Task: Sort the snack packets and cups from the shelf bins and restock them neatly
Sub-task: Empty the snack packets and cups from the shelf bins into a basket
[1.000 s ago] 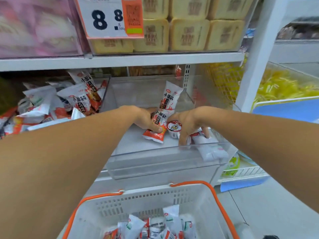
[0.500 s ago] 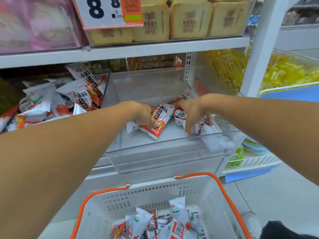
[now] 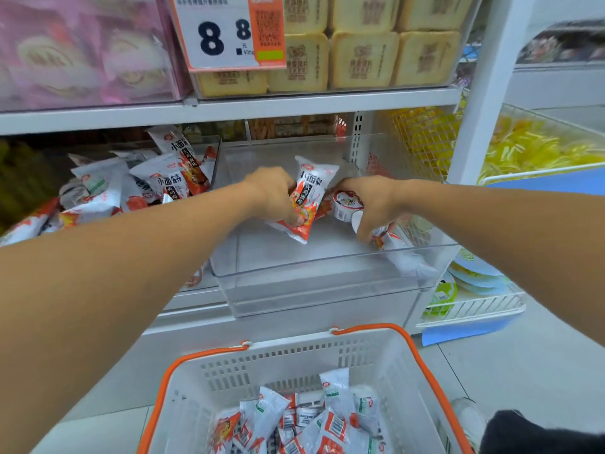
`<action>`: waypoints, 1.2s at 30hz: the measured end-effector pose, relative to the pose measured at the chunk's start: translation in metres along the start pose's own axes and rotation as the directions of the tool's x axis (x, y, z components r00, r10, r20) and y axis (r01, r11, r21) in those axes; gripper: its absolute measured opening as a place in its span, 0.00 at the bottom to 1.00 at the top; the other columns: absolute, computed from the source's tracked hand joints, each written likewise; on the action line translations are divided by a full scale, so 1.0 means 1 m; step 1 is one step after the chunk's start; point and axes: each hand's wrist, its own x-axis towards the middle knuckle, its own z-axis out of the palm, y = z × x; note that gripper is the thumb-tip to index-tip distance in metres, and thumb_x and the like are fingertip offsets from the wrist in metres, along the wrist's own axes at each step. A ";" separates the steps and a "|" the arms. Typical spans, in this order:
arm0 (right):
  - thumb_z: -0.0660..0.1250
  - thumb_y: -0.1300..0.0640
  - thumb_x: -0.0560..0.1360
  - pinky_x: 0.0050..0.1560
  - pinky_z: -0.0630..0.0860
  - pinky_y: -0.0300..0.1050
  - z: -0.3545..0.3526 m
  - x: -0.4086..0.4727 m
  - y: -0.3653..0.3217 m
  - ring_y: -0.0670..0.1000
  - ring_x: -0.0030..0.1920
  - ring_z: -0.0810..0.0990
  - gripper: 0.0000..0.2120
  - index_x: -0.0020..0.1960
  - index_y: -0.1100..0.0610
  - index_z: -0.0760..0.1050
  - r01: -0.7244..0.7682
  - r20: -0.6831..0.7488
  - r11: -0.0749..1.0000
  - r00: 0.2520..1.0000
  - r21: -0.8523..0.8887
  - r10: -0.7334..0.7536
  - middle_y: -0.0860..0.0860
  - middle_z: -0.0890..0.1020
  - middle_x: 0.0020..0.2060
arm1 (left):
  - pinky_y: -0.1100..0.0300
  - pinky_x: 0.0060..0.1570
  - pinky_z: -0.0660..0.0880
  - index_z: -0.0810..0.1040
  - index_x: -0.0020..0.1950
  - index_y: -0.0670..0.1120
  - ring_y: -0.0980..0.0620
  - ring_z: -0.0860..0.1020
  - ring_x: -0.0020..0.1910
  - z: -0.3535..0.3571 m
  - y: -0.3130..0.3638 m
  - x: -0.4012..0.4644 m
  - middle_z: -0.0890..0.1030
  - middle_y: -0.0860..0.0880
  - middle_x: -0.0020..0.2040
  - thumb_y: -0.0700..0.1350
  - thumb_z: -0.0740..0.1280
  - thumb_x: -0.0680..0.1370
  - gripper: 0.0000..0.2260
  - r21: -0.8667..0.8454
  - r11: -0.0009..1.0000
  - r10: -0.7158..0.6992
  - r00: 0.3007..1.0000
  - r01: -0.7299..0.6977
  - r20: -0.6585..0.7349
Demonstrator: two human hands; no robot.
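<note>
Gripping a snack packet (image 3: 306,199), left hand (image 3: 273,194) fingers clamp; right hand (image 3: 373,204) apparently clutches a cup (image 3: 347,206).

A tall white shelf (image 3: 229,108) fills the view, with a white post (image 3: 484,93) at its right side. The floor (image 3: 523,365) is pale grey tile. A big price sign (image 3: 229,34) hangs up top. The light is bright and even.
</note>
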 end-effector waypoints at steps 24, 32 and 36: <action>0.77 0.67 0.59 0.37 0.82 0.58 0.126 -0.153 -0.040 0.61 0.41 0.82 0.37 0.60 0.41 0.70 0.111 0.476 0.930 0.834 0.350 -0.278 0.62 0.80 0.54 | 0.53 0.51 0.80 0.77 0.41 0.59 0.50 0.81 0.47 0.087 -0.024 -0.196 0.81 0.57 0.41 0.57 0.78 0.68 0.12 -0.004 0.982 0.144 0.729 -0.191 0.670; 0.70 0.65 0.76 0.48 0.83 0.59 0.229 -0.139 -0.047 0.59 0.53 0.80 0.29 0.74 0.55 0.66 -0.066 0.553 0.976 0.831 0.208 -0.062 0.54 0.70 0.69 | 0.58 0.61 0.72 0.81 0.60 0.50 0.51 0.77 0.60 0.194 -0.036 -0.198 0.78 0.51 0.64 0.48 0.68 0.80 0.10 -0.203 0.971 0.210 0.844 -0.123 0.493; 0.67 0.64 0.79 0.50 0.83 0.58 0.138 -0.132 -0.054 0.55 0.51 0.80 0.17 0.68 0.59 0.75 -0.016 0.551 0.941 0.814 0.338 -0.184 0.58 0.77 0.61 | 0.67 0.36 0.78 0.82 0.53 0.48 0.54 0.83 0.42 0.113 -0.017 -0.184 0.84 0.50 0.49 0.48 0.70 0.79 0.06 -0.396 0.909 0.305 0.858 -0.133 0.413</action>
